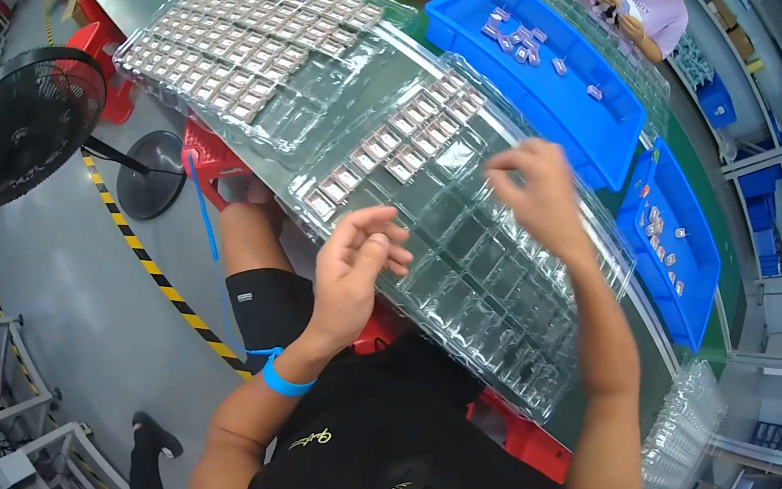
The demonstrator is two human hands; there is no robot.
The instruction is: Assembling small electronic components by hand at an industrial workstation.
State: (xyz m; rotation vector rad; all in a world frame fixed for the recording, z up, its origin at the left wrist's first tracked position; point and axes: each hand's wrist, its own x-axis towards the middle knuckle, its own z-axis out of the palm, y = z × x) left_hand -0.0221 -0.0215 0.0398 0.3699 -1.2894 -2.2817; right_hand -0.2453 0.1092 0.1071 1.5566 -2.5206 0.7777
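From the head view, the left hand (356, 262) hangs by the tray's (493, 315) near edge, fingers loosely curled, nothing in them that I can see. The right hand (537, 192) is over the tray — blurred, thumb and forefinger close together; I can't tell whether they pinch anything. Parts (364, 158) sit in rows beyond both hands, with similar ones loose in the blue bin (699, 274) to their right. It looks like tray-filling, partway along — a next move would call for setting another part squarely in a pocket (430, 198).

Gap btwn L hand (350, 269) & R hand (543, 193), big blue bin (589, 132) beyond.
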